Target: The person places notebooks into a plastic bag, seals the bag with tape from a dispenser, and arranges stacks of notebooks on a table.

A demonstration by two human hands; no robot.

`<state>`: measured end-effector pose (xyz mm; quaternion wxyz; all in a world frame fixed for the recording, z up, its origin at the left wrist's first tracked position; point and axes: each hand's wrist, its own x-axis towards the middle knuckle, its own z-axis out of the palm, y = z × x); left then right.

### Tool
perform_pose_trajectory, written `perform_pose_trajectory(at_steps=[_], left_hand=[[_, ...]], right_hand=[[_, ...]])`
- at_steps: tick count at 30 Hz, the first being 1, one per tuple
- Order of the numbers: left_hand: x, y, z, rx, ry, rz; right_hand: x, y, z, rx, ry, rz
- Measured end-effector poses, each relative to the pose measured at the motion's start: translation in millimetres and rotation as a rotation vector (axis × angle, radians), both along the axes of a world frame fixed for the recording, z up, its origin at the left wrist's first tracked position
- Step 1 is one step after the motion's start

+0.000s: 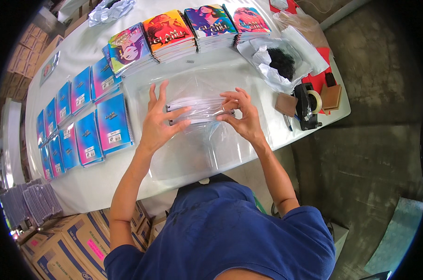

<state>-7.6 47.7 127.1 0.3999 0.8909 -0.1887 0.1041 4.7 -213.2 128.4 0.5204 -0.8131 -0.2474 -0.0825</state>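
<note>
In front of me, a small stack of notebooks (pixel 201 110) shows its white page edges, with clear plastic film (pixel 216 149) over and around it. My left hand (pixel 160 123) grips the stack's left end between thumb and forefinger, its other fingers raised. At the right end, my right hand (pixel 243 114) pinches with thumb and fingertips at the stack and film. How tightly the film lies on the stack is hard to tell through the glare. More of the film spreads flat over the white table (pixel 160 186) toward me.
Several piles of notebooks with colourful covers (pixel 169 32) line the far side. Blue-pink spiral notebooks (pixel 111 119) lie in rows at left. To the right are a tape dispenser (pixel 309 107), a brown block (pixel 286 104) and crumpled white wrapping (pixel 263 60). Cartons (pixel 71 242) stand below left.
</note>
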Motion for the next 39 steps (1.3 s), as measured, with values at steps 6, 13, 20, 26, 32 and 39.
perform_pose_trajectory(at_steps=[6, 13, 20, 26, 32, 39], left_hand=[[12.2, -0.3, 1.6, -0.022, 0.052, -0.025], [28.1, -1.1, 5.0, -0.01, -0.072, -0.05], [57.4, 10.3, 4.6, -0.43, 0.786, -0.276], [73.0, 12.3, 9.3, -0.465, 0.953, -0.491], [69.8, 13.7, 3.7, -0.471, 0.841, -0.628], [34.8, 3.8, 46.1, 0.54, 0.133, -0.489]], right_hand=[[10.2, 5.5, 17.5, -0.075, -0.039, 0.081], [29.6, 7.8, 11.6, -0.079, -0.066, -0.029], [47.2, 10.9, 19.3, 0.295, 0.654, 0.126], [44.9, 12.8, 21.1, 0.349, 0.736, 0.089], [35.3, 21.5, 15.2, 0.332, 0.498, 0.118], [23.6, 23.1, 15.2, 0.205, 0.381, 0.061]])
